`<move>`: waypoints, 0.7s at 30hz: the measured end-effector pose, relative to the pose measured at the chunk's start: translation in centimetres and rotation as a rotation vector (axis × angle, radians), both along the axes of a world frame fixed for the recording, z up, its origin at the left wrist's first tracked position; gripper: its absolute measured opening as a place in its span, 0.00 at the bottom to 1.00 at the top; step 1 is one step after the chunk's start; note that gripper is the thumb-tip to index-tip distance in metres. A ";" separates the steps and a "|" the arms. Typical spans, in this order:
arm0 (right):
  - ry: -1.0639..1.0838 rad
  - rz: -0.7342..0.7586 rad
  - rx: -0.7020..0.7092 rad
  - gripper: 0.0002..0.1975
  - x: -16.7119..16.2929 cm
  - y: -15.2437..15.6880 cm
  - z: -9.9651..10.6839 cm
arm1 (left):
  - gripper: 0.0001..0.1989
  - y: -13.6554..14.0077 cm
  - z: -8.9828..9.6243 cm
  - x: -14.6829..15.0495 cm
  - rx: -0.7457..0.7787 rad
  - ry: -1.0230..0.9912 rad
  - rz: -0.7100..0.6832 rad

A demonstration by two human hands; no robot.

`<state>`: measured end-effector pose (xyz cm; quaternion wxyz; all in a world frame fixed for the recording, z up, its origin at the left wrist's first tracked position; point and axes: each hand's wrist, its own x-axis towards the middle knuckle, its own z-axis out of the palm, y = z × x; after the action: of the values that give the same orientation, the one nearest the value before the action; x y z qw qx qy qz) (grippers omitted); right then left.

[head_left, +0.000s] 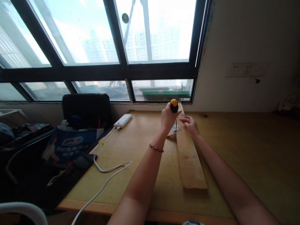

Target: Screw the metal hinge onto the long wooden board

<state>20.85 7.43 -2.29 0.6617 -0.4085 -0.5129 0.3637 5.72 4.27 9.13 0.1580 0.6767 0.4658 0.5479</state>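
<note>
My left hand (167,116) is closed around the handle of a screwdriver (173,106), black with a yellow end. Its shaft points down at a silver metal hinge (175,128) on the left edge of a long wooden board (190,159). The board lies lengthwise away from me on the table. A smaller wooden piece (172,136) sits left of the hinge, partly behind my left wrist. My right hand (191,126) is at the board's right edge, fingers stretched towards the shaft and gripping nothing visible. Whether the screwdriver tip touches a screw is too small to tell.
On the yellowish table (145,150), a white power bank (123,120) lies at the left edge, its white cable (110,170) looping towards me. A black chair (86,107) with a blue bag (70,145) stands left. A window and wall sockets (245,69) are behind.
</note>
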 end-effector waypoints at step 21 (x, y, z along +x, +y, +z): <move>0.306 -0.087 -0.124 0.08 0.6 -2.4 1.3 | 0.14 -4.8 4.8 -1.2 0.117 0.085 -0.650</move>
<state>21.45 5.05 -0.98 0.7206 -0.4104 -0.3644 0.4237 4.55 -0.50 13.97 0.2660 0.8201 0.1996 0.4658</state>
